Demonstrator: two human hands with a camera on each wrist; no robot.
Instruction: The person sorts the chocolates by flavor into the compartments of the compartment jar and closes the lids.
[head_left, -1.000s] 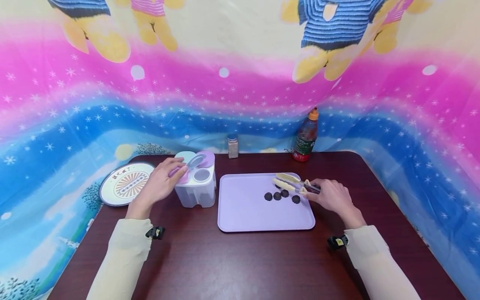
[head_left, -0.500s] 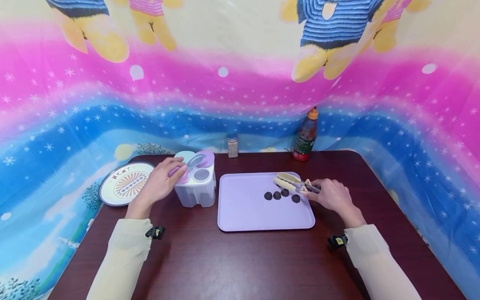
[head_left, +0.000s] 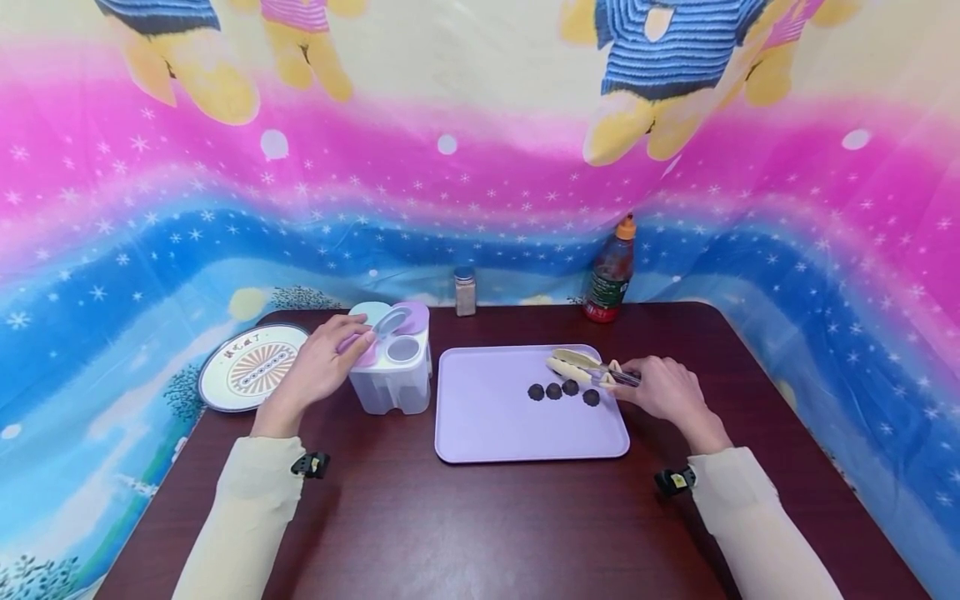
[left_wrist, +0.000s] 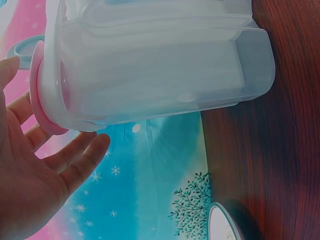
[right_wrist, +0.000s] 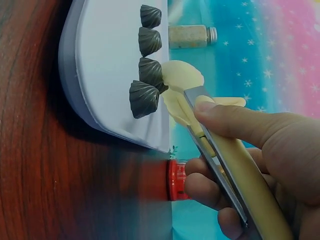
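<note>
My left hand [head_left: 322,358] is at the white box [head_left: 390,392] with several coloured lids. In the left wrist view its fingers are spread and fairly straight beside the pink lid [left_wrist: 42,95]; the thumb is by the raised grey-blue lid [left_wrist: 27,50]. In the head view that lid stands up beside a round opening [head_left: 403,349]. My right hand [head_left: 663,390] grips cream-and-metal tongs [right_wrist: 220,145], thumb on top and fingers below. The tongs' tips are over the lilac tray [head_left: 487,417], behind several dark fluted pieces [right_wrist: 145,99]. Whether anything lies between the tips is hidden.
A patterned oval plate [head_left: 258,367] lies left of the box. At the back of the dark wooden table [head_left: 480,533] stand a small shaker jar [head_left: 465,293] and a red sauce bottle [head_left: 609,279]. A printed cloth [head_left: 480,183] hangs behind.
At the tray, the tongs' arms have come closer together, their upper tip lowering slightly. The left hand and the raised lid stay in place.
</note>
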